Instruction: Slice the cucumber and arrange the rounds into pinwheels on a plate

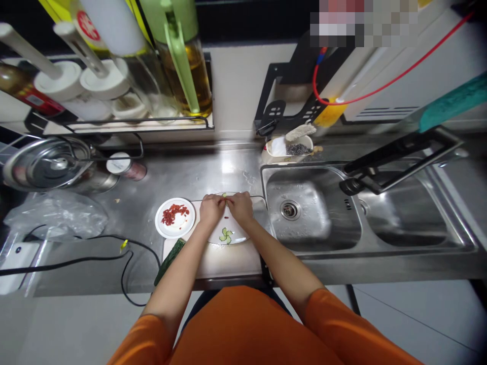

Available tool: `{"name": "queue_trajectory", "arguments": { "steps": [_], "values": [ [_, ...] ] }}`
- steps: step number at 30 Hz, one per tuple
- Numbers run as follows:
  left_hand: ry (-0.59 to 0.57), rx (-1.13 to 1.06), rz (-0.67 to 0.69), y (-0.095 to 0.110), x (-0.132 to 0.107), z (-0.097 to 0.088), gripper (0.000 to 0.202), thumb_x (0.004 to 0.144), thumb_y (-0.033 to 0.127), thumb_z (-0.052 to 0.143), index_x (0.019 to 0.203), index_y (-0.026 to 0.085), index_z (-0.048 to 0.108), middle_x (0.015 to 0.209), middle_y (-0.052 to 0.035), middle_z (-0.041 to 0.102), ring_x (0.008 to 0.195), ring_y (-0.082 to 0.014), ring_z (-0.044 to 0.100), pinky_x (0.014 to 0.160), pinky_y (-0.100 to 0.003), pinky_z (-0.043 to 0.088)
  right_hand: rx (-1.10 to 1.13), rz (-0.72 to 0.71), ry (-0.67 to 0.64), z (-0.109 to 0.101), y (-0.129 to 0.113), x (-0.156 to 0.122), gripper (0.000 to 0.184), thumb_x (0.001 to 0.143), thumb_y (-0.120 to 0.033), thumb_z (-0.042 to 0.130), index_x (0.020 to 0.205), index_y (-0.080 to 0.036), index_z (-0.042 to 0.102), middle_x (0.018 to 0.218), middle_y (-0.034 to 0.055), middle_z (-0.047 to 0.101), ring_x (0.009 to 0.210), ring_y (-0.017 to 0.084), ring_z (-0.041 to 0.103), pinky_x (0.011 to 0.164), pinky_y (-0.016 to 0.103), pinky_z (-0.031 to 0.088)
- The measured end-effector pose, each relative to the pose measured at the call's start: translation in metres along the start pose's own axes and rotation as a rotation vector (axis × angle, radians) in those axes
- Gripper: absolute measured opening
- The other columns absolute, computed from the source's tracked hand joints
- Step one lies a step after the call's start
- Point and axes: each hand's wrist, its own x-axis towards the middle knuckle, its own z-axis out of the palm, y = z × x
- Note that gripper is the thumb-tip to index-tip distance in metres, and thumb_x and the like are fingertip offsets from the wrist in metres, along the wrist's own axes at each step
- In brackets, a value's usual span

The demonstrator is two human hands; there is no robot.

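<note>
My left hand (213,209) and my right hand (241,208) meet at the far rim of a white plate (239,236), fingertips pinched close together. Whatever they pinch is too small and covered to make out. A bit of pale green cucumber (224,194) shows just beyond the fingertips. Nearer me on the plate, several cucumber slices (225,235) form a small cluster, and one red berry (226,218) lies between it and my hands. The plate rests on a light cutting board (232,263). Left of it, a small white dish (175,233) holds red goji-like berries (174,214).
A dark green cucumber (169,261) lies across the board's left edge. On the right is a double steel sink (314,243). Black cables (95,257), a plastic bag (57,217) and a lidded pot (49,159) occupy the left. A condiment rack (152,124) hangs above the counter.
</note>
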Motion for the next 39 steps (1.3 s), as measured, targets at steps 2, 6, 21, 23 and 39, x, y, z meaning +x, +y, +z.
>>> {"name": "queue_trajectory", "arguments": {
  "steps": [2,6,21,23,39],
  "values": [
    [-0.001,0.002,-0.005,-0.001,-0.001,0.0,0.021,0.08,0.024,0.05,0.082,0.02,0.071,0.082,-0.0063,0.068,0.084,-0.0192,0.057,0.085,-0.032,0.041,-0.023,0.005,-0.005,-0.001,0.0,-0.001,0.029,0.091,-0.028,0.041,0.1,-0.026,0.069,0.092,0.0046,0.064,0.089,0.02,0.044,0.081,0.031,0.025],
    [-0.001,0.008,-0.018,-0.001,-0.001,-0.003,0.022,0.081,0.024,0.05,0.083,0.02,0.071,0.083,-0.0065,0.068,0.085,-0.0193,0.057,0.085,-0.033,0.041,-0.035,0.023,0.019,-0.002,-0.001,-0.004,0.029,0.091,-0.027,0.042,0.103,-0.026,0.068,0.096,0.0046,0.065,0.092,0.021,0.042,0.081,0.031,0.026],
    [0.019,-0.01,-0.034,0.005,-0.002,-0.003,0.019,0.077,0.022,0.051,0.076,0.019,0.07,0.081,-0.0052,0.069,0.082,-0.0186,0.058,0.086,-0.032,0.042,0.036,0.035,0.032,-0.003,-0.006,-0.012,0.029,0.092,-0.027,0.041,0.097,-0.024,0.07,0.091,0.0046,0.065,0.091,0.021,0.042,0.083,0.032,0.028],
    [0.026,-0.003,-0.044,0.005,-0.002,-0.001,0.019,0.076,0.022,0.052,0.075,0.019,0.07,0.079,-0.0051,0.069,0.081,-0.0188,0.058,0.085,-0.032,0.042,0.034,0.036,0.027,-0.003,-0.006,-0.012,0.029,0.092,-0.027,0.041,0.099,-0.024,0.069,0.092,0.0049,0.065,0.092,0.021,0.042,0.082,0.031,0.028],
    [0.028,-0.03,-0.062,-0.004,-0.008,-0.008,0.021,0.077,0.025,0.052,0.083,0.021,0.072,0.085,-0.0057,0.071,0.086,-0.0198,0.061,0.087,-0.033,0.044,-0.015,0.027,0.01,-0.004,-0.002,-0.026,0.027,0.091,-0.027,0.043,0.098,-0.022,0.069,0.094,0.0062,0.064,0.096,0.022,0.043,0.083,0.033,0.028]
  ]
}}
